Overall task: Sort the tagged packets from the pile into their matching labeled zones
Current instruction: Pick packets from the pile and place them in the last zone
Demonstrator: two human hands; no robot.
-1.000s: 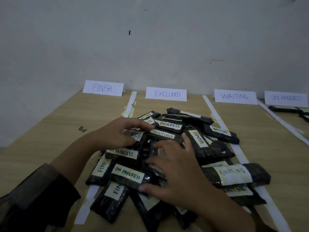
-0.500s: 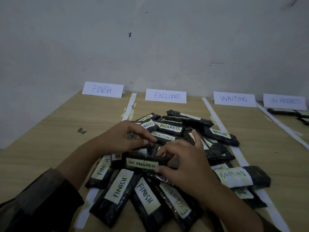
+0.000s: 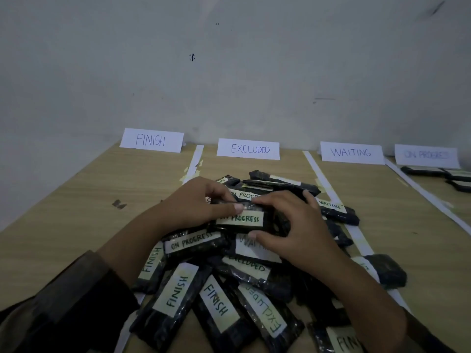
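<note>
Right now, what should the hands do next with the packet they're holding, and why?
Probably lift it off the pile and carry it right. Both the left hand and right hand pinch a packet tagged ON PROGRESS, and the ON PROGRESS sign stands at the far right, where dark packets already lie.

ON PROGRESS sign (image 3: pixel 427 155): blurred | bottom packet (image 3: pixel 340 338): cut off (tag reads FIN)
</note>
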